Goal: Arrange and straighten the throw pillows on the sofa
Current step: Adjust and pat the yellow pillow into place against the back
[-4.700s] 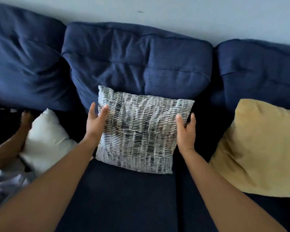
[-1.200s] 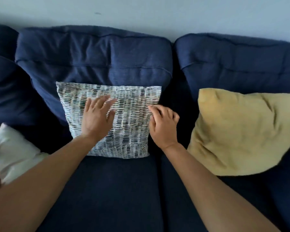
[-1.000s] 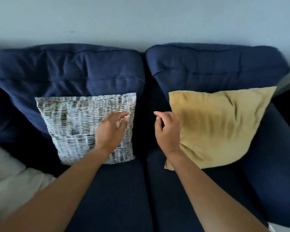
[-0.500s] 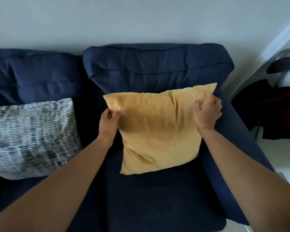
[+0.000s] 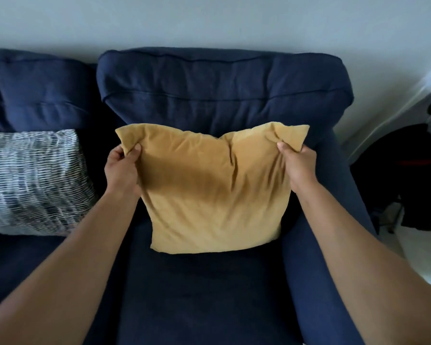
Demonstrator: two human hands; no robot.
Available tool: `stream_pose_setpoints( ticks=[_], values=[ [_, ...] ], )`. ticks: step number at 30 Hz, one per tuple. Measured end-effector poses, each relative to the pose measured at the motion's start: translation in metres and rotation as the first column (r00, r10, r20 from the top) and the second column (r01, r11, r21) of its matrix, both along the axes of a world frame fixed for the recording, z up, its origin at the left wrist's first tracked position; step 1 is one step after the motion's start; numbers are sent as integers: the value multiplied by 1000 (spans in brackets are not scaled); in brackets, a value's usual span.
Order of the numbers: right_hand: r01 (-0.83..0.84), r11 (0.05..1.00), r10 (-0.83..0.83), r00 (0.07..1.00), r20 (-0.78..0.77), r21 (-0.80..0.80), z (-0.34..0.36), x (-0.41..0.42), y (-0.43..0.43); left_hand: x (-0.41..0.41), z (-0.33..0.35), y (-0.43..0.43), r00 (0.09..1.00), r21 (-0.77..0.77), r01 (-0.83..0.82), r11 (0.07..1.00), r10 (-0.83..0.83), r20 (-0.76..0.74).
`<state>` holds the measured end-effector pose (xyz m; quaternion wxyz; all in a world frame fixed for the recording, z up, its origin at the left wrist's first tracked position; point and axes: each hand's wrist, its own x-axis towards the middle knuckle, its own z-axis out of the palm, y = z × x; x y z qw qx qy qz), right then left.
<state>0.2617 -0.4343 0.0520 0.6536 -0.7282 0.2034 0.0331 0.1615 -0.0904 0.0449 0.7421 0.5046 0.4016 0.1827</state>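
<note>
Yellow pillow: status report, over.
Left hand and right hand pinching the yellow pillow by its top corners. Patterned pillow apart, alongside. Nothing in the way.

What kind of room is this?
Probably a living room at home: a navy sofa stands against a plain wall, with a yellow pillow and a patterned pillow on it.

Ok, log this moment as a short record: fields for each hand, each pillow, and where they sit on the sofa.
left hand: gripping yellow pillow near its upper left corner
right hand: pinching the upper right corner
yellow pillow: upright, creased, in front of the right back cushion, lower edge at the seat
patterned pillow: leaning on the next cushion to the left, untouched
sofa: dark blue, armrest at right
</note>
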Motion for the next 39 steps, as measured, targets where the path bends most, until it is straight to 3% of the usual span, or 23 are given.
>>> stream_pose_setpoints(
  ticks=[3, 8, 10, 12, 13, 15, 16, 17, 19, 20, 21, 23, 26, 29, 31, 33, 34, 36, 39],
  values=[
    [50, 999, -50, 995, 90, 3, -1, -2, -11, -16, 2, 5, 996, -23, -42, 999, 44, 82],
    [41, 999, -42, 998, -41, -25, -19, -12, -9, -20, -6, -1, 997, -5, -59, 998, 58, -43],
    [86, 994, -87, 996, -11, -71, -16, -10, -4, -12, -2, 0, 990, 105, -101, 989, 111, -91],
    [183, 912, -138, 980, 145, -367, -9, -8, 2, -8, 10, -2, 968, 381, -137, 914, 206, -145],
    [240, 810, -96, 954, 284, -534, -5, -8, 6, -6, 18, -6, 963, 599, -119, 792, 240, -125],
    [303, 643, 168, 840, 516, -703, 2, -13, 22, -5, 28, -29, 993, 921, -30, 388, 117, -17],
    [276, 607, 340, 757, 558, -745, 3, -17, 34, -6, 27, -47, 999, 977, 27, 210, -34, -21],
    [208, 581, 503, 668, 548, -787, -1, -23, 47, -8, 22, -69, 980, 992, 89, 91, -185, -71],
    [-8, 472, 754, 522, 399, -882, -16, -39, 76, -16, 2, -105, 896, 973, 225, -50, -382, -227],
    [-83, 360, 835, 472, 281, -929, -26, -46, 88, -17, -11, -114, 853, 948, 296, -118, -413, -319],
    [-108, 234, 878, 451, 162, -966, -37, -49, 94, -16, -24, -113, 815, 907, 373, -195, -398, -421],
    [-115, 41, 861, 508, -23, -993, -53, -40, 88, -6, -45, -86, 753, 791, 516, -329, -265, -602],
    [-145, -42, 717, 684, -131, -989, -62, -4, 51, 12, -65, -25, 705, 671, 656, -346, -38, -708],
    [-195, -21, 539, 824, -175, -981, -63, 25, 10, 19, -64, 12, 676, 649, 727, -223, 65, -734],
    [-193, 81, 434, 890, -140, -978, -59, 28, 0, 18, -56, 13, 716, 704, 696, -138, 78, -693],
    [-93, 231, 399, 917, 8, -968, -50, 18, 9, 16, -44, -1, 828, 821, 558, -121, 21, -560],
    [-30, 277, 435, 895, 98, -960, -44, 9, 20, 14, -40, -14, 877, 871, 469, -145, -43, -479],
    [23, 306, 607, 766, 213, -952, -39, -14, 55, 10, -37, -50, 899, 915, 334, -228, -217, -382],
    [-50, 169, 842, 526, 118, -984, -55, -43, 102, 8, -49, -85, 805, 835, 372, -405, -307, -507]
  ],
)
